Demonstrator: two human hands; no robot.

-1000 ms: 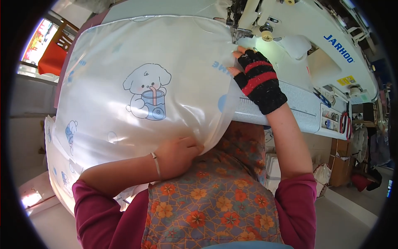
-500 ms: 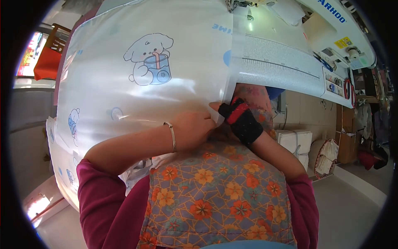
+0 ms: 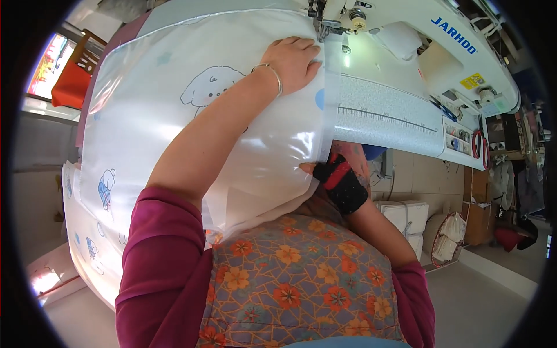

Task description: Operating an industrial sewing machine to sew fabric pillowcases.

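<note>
A large white sheet with a glossy clear plastic layer and cartoon prints covers the table, its straight right edge leading up to the presser foot of a sewing machine. My left hand, a bangle at its wrist, lies flat on the sheet just in front of the presser foot, fingers stretched. My right hand, in a black and red fingerless glove, pinches the sheet's right edge near my lap, thumb on top. Its other fingers are hidden below. My left forearm covers part of a printed puppy.
A ruler-marked table edge runs right of the sheet. Blue-handled scissors, a small tray of bobbins and red-handled scissors lie at its right end. White bundles and a basket stand below.
My left hand has left the edge beside my right hand and reached forward onto the sheet near the presser foot. My right hand stays at the edge, slightly lower in view.
</note>
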